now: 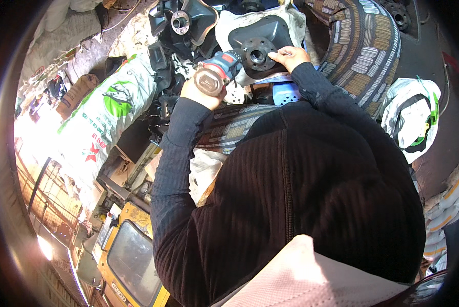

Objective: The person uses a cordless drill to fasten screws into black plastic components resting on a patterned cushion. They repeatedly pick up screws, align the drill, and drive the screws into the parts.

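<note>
My left hand (203, 95) is closed round the grip of a blue and red cordless drill (224, 65), its battery end turned up toward me. The drill's front end points at the round bolt-holed flange (256, 43) of a black moulded part (278, 31). My right hand (294, 58) is at the flange's right edge, thumb and fingers pinched together. Whatever small thing may be between those fingertips is hidden. The black part lies on a white plastic sack (295, 23) in front of me.
More black flanged parts (180, 22) are piled at the far left. A patterned cushioned piece (360, 46) curves round the right side, with a blue perforated crate (287, 94) under the work. A white and green sack (106, 110) lies left; an open white bag (411, 112) stands right.
</note>
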Tool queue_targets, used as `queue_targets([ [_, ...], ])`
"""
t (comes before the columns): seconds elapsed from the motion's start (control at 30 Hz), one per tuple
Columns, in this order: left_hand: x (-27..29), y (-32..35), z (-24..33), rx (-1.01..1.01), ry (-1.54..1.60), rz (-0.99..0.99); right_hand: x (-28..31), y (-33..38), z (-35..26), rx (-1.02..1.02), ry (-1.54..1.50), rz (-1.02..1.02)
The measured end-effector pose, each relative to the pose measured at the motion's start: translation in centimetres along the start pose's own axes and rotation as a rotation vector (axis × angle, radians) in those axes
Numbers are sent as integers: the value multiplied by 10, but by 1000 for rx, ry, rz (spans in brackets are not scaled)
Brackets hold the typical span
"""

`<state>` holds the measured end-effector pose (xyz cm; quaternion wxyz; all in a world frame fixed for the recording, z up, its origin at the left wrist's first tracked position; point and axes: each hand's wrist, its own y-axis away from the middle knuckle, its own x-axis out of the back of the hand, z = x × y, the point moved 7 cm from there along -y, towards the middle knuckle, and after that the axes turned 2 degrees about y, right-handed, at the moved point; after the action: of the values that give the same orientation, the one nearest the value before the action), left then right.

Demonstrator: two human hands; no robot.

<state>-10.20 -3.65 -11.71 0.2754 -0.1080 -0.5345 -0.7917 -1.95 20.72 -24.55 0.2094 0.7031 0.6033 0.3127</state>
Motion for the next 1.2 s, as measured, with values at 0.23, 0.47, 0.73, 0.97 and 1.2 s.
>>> queue_targets([
  [0.23,-4,-7,-21,26,110,-25,-1,0,-2,6,5,-41],
  [0.47,2,-16,19,-145,-168,95,-3,-11,7,7,39,-91],
  [0.73,9,72,94,-382,-173,354,17,12,13,-238,-539,-160],
  [0.97,-34,148,125,-773,-438,545,4,55,-19,-296,-1130,-565],
  [1.2,-58,143,111,-712,-378,525,-5,78,-33,-360,-1376,-656],
])
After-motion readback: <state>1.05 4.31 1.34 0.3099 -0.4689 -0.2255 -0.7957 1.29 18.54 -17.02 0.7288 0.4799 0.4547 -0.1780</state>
